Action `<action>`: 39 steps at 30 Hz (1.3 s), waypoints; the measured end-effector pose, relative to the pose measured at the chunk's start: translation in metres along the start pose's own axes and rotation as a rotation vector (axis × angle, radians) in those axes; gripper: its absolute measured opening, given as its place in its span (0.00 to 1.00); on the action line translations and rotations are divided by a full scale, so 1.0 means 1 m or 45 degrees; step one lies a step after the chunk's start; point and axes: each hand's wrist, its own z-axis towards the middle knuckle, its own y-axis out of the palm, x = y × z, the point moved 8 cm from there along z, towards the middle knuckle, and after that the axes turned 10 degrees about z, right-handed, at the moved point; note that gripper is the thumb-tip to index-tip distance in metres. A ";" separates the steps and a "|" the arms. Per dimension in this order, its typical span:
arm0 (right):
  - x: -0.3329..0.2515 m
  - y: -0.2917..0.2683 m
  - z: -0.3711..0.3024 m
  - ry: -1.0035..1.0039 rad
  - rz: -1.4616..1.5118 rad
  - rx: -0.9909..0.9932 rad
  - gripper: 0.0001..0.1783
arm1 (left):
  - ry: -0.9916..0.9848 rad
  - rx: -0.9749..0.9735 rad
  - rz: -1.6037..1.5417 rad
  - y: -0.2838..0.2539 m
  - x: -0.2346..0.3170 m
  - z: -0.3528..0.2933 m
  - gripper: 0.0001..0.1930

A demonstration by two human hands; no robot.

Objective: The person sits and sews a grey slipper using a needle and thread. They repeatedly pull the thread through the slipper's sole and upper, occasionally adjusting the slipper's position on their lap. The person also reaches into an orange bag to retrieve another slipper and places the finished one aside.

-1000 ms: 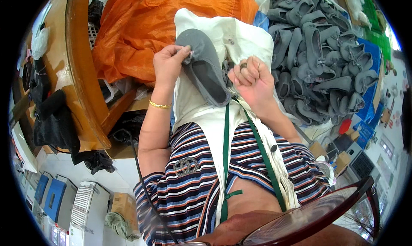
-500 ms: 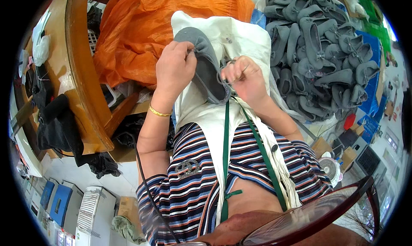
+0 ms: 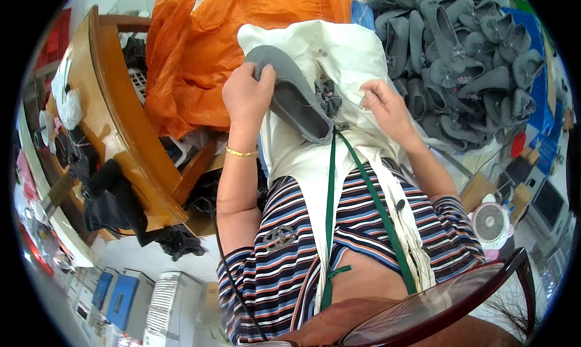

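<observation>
A grey slip-on shoe (image 3: 295,87) lies tilted over my lap, its opening facing up and its toe pointing away. My left hand (image 3: 249,91) grips it at the left of the toe, thumb and fingers closed on the fabric. To the right, apart from the shoe, my right hand (image 3: 387,108) is raised with thumb and fingers pinched together. Something tiny shows at its fingertips, too small to make out. Between the hands, several dark grey fabric bows (image 3: 330,99) sit heaped on the white apron (image 3: 357,50) across my lap.
A large pile of grey shoes with bows (image 3: 451,68) stands at the far right. Orange sheeting (image 3: 230,44) spreads beyond my lap. A curved wooden table (image 3: 121,129) stands at the left, black cloth (image 3: 112,196) hanging near it. A small fan (image 3: 491,223) is at the lower right.
My right hand has moved right, away from the shoe's edge. The bow seen earlier on the toe no longer shows. The heap of bows beside the shoe is now more exposed.
</observation>
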 end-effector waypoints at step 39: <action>-0.037 0.122 0.090 -0.452 -0.470 -0.222 0.08 | -0.256 -0.155 -0.944 0.033 -0.041 -0.007 0.07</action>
